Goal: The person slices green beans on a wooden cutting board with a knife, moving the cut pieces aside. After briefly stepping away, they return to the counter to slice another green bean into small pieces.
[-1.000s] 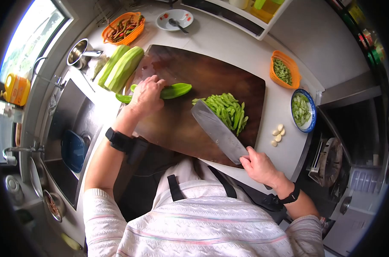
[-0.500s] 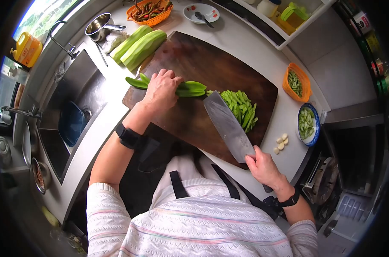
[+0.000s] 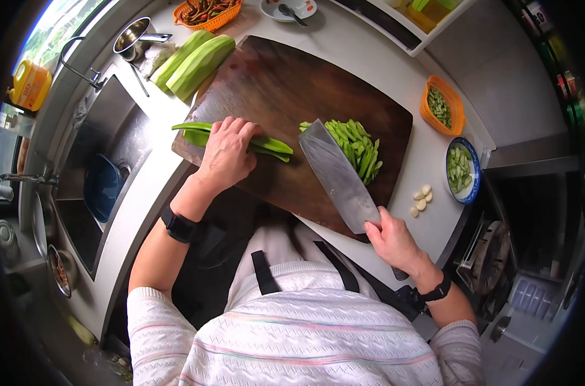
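Observation:
My left hand (image 3: 227,153) is closed over a few long green peppers (image 3: 274,148) near the left side of the dark wooden cutting board (image 3: 305,83). Their ends stick out on both sides of the hand; the middle is hidden under it. In my right hand (image 3: 397,242) is the handle of a broad cleaver (image 3: 339,179). The blade slants over the board, its far end pointing up and left. Right beside the blade lies a pile of sliced green pepper (image 3: 362,154). A gap of bare board separates the held peppers from the cleaver.
Two peeled pale-green gourds (image 3: 201,64) lie at the board's upper left corner. On the right stand an orange basket (image 3: 461,122) and a blue-rimmed bowl (image 3: 477,183) of cut greens, near garlic cloves (image 3: 422,204). A sink (image 3: 135,122) is at left.
My left hand has drawn the peppers left, away from the blade, and they now lie at a different angle. The cleaver stays beside the sliced pile. The whole view has shifted slightly.

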{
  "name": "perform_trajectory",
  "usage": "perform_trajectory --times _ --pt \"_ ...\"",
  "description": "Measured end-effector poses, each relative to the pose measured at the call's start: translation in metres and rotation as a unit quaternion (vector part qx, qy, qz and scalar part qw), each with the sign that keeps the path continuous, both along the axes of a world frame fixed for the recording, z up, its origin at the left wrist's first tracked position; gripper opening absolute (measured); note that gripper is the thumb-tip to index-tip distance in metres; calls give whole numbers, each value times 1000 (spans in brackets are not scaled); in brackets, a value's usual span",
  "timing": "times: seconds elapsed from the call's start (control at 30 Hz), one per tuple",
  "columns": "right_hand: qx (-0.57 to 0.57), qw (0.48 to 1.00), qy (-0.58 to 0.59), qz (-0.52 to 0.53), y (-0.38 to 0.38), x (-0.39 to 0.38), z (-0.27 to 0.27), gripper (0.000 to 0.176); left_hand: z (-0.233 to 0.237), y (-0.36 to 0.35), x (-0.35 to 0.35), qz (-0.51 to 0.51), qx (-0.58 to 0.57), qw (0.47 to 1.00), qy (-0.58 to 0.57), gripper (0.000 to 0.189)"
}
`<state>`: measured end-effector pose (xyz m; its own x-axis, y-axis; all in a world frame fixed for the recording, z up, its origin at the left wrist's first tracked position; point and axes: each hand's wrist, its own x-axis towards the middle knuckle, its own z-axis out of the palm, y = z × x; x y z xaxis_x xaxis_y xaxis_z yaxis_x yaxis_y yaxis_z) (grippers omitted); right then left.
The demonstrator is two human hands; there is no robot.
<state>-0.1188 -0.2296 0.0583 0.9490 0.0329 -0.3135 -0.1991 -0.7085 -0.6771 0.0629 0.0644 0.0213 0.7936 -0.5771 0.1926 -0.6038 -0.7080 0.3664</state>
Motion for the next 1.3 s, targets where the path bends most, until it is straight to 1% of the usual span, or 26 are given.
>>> perform_trajectory --times 0.17,0.3,0.37,0.47,0.63,0.7,0.83,0.93,1.07,1.13,1.2,1.27,1.3 --pt "-15 1000 11 5 0 1 0 24 2 5 -5 -38 -15 999 -26 42" --pt "-20 1000 8 -1 1 0 0 24 -1 7 -3 -58 -27 998 -4 39" --pt "-17 1000 14 -5 2 -1 0 23 0 9 -3 -94 -29 995 -10 40" --pt "-4 999 24 -25 7 -1 4 22 -3 12 -3 -103 -38 994 15 42" --pt "-15 999 29 -35 10 -2 4 22 -6 9 -2 -125 -59 990 17 44" --pt "-20 999 20 -42 12 -4 4 22 -6 4 -4 -166 -56 985 1 45" --pt "-39 998 27 -44 15 -5 6 22 -9 1 -1 -199 -78 977 -20 42" --pt "-45 998 15 -49 19 -7 6 21 -6 6 2 -220 -64 973 -33 40" --pt "-39 998 3 -56 20 -9 4 20 8 6 -1 -235 -54 970 -21 39" --pt "-34 997 8 -62 22 -9 6 20 18 3 -7 -221 -81 969 -79 37" --pt "-30 997 12 -69 23 -10 6 20 29 4 -19 -219 -80 969 -81 35" --pt "-33 997 -4 -68 23 -10 5 20 28 7 -31 -221 -74 966 -109 31" --pt "-32 997 -3 -71 23 -10 4 20 25 9 -39 -225 -75 968 -85 31"
